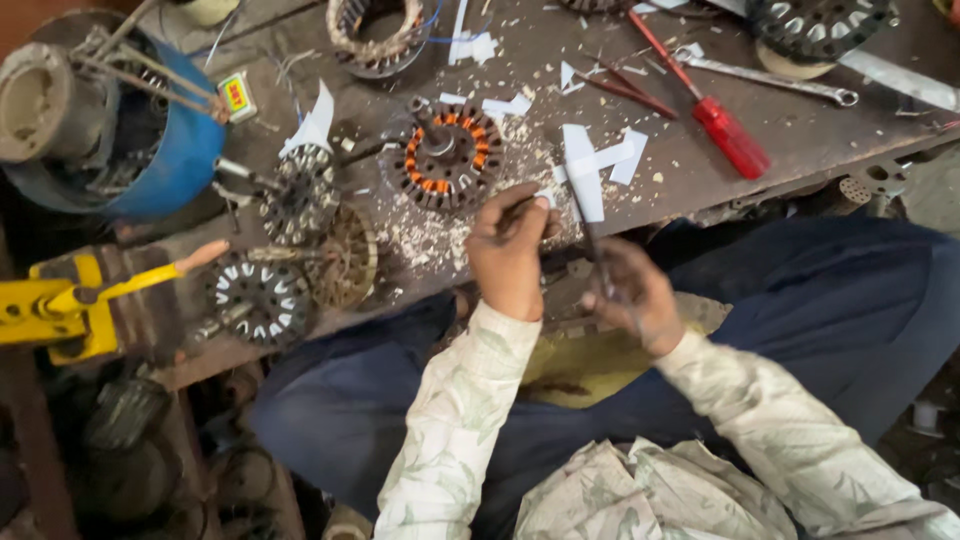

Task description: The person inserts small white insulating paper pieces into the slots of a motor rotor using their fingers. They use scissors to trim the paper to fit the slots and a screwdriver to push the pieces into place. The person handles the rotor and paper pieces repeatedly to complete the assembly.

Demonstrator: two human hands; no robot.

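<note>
Right now the left hand (508,262) is curled shut around a thin dark tool, and its tip points up toward the white paper strip (583,170). The right hand (632,295) is pinched closed on the low end of that strip, so the paper stands up between both hands. Holding it at two spots keeps the floppy strip from bending away.

Both hands hang just off the front edge of the tabletop (700,170), over the person's lap. That gives them free room with nothing hard below.

Just past the left hand sits a round motor part with orange windings (447,157). It is close, likely so it can be reached quickly. White paper scraps and crumbs lie all around it. More round metal parts (300,245) crowd the left side, next to a yellow tool (70,305) and a blue motor shell (170,150). On the right lie a red screwdriver (722,125) and a wrench (770,75), well apart from the hands. Bare wood shows between them, so that side has more room to move.
</note>
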